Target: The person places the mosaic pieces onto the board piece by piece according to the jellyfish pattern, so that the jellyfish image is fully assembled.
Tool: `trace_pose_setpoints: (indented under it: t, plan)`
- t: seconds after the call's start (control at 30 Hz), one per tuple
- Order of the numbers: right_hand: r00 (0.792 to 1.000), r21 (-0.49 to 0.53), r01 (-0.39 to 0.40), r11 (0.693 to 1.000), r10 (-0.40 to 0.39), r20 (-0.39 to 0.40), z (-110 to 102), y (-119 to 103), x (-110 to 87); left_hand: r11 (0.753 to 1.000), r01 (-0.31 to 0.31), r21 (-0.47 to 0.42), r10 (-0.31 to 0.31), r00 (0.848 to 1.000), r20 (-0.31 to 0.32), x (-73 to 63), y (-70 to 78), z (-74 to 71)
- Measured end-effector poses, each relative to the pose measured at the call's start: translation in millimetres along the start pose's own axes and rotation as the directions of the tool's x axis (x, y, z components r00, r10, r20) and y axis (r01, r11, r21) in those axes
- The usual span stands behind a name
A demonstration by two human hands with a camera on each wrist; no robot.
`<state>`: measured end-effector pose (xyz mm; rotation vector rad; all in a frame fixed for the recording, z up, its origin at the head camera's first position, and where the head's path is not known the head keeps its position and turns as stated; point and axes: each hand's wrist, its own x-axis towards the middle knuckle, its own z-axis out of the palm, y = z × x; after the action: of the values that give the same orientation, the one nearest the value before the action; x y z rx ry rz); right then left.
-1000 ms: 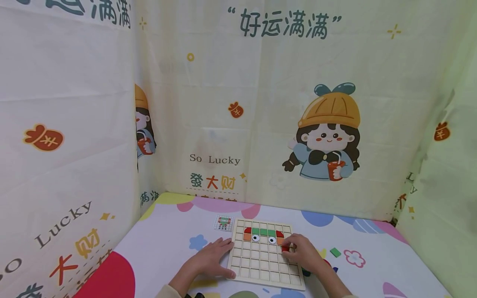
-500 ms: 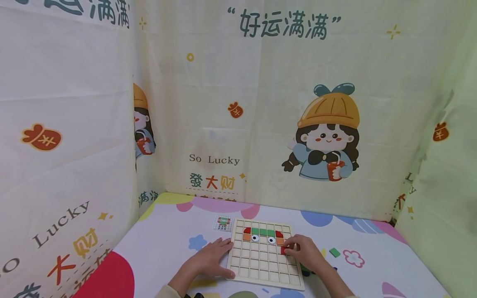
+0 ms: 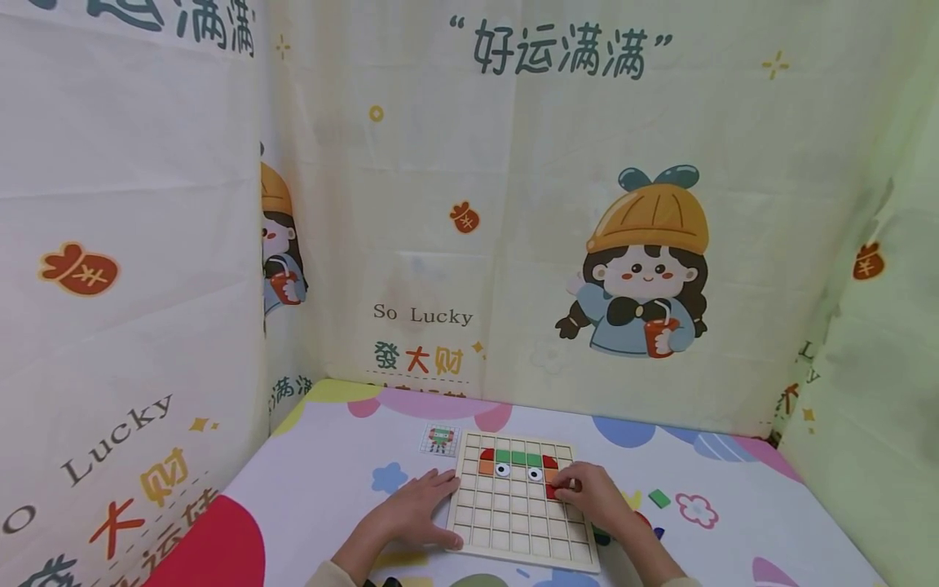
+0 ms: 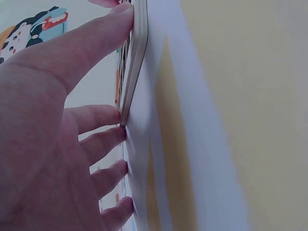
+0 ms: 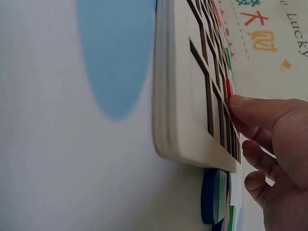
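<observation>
A wooden grid board lies flat on the table. Its upper rows hold red corner pieces, green squares, orange squares and two round eye pieces. My left hand rests along the board's left side, its thumb at the near corner and its fingers spread by the edge. With thumb and fingertips, my right hand pinches a red piece in a cell below the right orange square. The right wrist view shows the thumb against the red piece, mostly hidden.
A small picture card lies beyond the board's left corner. Loose coloured pieces sit beside its right edge, partly behind my right arm. Farther right lies a green block. Printed cloth walls stand around the table.
My right hand has shifted the red piece slightly left, from the board's right side into the column under the orange square. My left hand has stayed put.
</observation>
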<state>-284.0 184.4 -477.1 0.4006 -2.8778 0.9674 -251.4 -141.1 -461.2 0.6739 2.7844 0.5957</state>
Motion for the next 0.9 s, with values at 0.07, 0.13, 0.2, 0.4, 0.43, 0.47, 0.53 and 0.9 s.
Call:
trace_pose_setpoints:
  t: [0.07, 0.13, 0.2, 0.4, 0.43, 0.47, 0.53, 0.9]
  plan:
    - [1.000, 0.003, 0.003, 1.000, -0.003, 0.001, 1.1, -1.2, 0.0, 1.000, -0.003, 0.002, 0.003, 1.000, 0.000, -0.2, 0.0, 0.1]
    - [1.000, 0.007, 0.006, 1.000, -0.006, 0.001, 1.6, -1.9, -0.6, 1.000, -0.007, 0.006, 0.007, 1.000, -0.002, -0.3, -0.2, 0.1]
    - [1.000, 0.011, 0.002, 1.000, -0.002, 0.002, 1.4, -2.1, -1.1, 1.000, -0.011, 0.009, 0.011, 1.000, -0.002, -0.4, -0.4, 0.3]
    - [0.999, 0.009, -0.033, 0.999, 0.033, -0.005, -3.9, -0.3, -3.6, 1.000, -0.012, 0.012, 0.012, 1.000, 0.000, 0.3, -0.7, 0.6]
    - [1.000, 0.006, -0.028, 1.000, 0.029, -0.009, -5.7, 0.6, -4.7, 1.000, -0.012, 0.012, 0.012, 1.000, 0.002, 0.6, -0.9, 0.6]
    - [1.000, 0.016, -0.027, 1.000, 0.027, -0.015, -7.6, 1.7, -6.1, 1.000, -0.011, 0.012, 0.010, 1.000, 0.003, 1.0, -1.0, 0.6]
    - [0.999, 0.026, -0.021, 0.999, 0.022, -0.028, -11.2, 4.9, -9.0, 1.000, -0.009, 0.012, 0.008, 1.000, 0.005, 1.5, -1.3, 0.6]
    - [0.982, -0.029, -0.163, 0.986, 0.159, -0.102, -32.6, 25.7, -23.4, 1.000, 0.004, 0.005, -0.004, 1.000, 0.005, 1.6, -2.4, 1.1]
